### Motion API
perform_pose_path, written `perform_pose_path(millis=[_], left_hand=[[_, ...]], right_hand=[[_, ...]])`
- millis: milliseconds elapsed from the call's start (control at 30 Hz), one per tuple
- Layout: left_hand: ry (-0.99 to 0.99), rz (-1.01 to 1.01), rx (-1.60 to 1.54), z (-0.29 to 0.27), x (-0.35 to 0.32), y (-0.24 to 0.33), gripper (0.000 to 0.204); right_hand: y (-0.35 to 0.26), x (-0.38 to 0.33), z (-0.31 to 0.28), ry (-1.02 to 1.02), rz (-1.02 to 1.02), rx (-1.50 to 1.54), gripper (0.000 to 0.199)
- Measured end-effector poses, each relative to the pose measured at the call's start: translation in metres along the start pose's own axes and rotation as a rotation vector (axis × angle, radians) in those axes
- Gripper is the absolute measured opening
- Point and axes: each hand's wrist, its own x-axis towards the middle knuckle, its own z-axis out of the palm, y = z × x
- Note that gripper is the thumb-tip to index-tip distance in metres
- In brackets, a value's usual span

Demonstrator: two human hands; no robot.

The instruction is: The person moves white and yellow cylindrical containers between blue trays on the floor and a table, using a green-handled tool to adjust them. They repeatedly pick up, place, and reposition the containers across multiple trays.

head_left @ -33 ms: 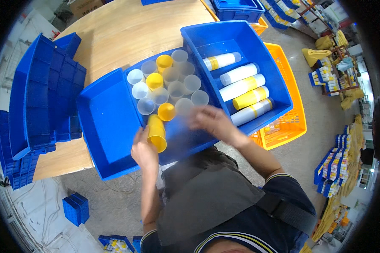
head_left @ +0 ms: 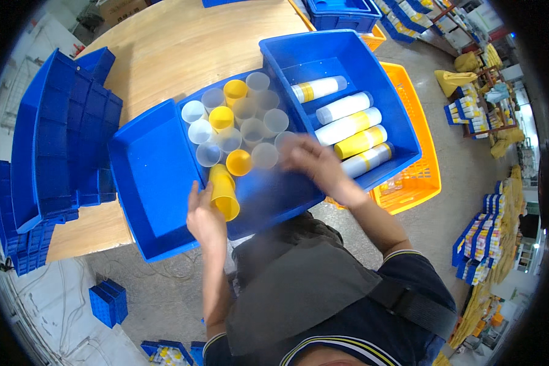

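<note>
A yellow open-ended tube (head_left: 223, 186) leans at a tilt in the middle blue bin (head_left: 268, 201), its mouth toward me. Beside its left side is my left hand (head_left: 205, 216), fingers apart, with the thumb at the tube's edge. Upright yellow tubes (head_left: 238, 162) and frosted clear tubes (head_left: 265, 155) stand grouped at the bin's far side. My right hand (head_left: 320, 168) hovers over the bin's right part, fingers bent and smeared by motion, partly covering a frosted tube (head_left: 283, 139). Whether it holds anything is hidden.
To the right, a blue bin (head_left: 308, 55) holds several white and yellow tubes lying down, above an orange crate (head_left: 430, 165). On the left are a shallow blue bin (head_left: 152, 177) and stacked blue bins (head_left: 43, 140). The wooden table (head_left: 189, 36) extends behind.
My right hand has shifted slightly right, away from the frosted tube nearest the middle. My left hand and the leaning yellow tube keep their places relative to each other.
</note>
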Motion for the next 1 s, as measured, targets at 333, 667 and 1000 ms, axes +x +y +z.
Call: perform_pose_path(millis=[333, 667, 1000], left_hand=[[-0.661, -0.133, -0.574, 0.108, -0.010, 0.049, 0.034], [-0.529, -0.241, -1.409, 0.018, -0.010, 0.064, 0.068], [-0.497, -0.529, -1.058, -0.085, -0.065, 0.005, 0.046]], right_hand=[[0.031, 0.219, -0.186, 0.207, -0.250, -2.015, 0.045], [-0.089, 0.070, -0.067, 0.280, -0.852, -1.360, 0.055], [0.028, -0.043, 0.087, -0.327, -0.564, -1.010, 0.052]])
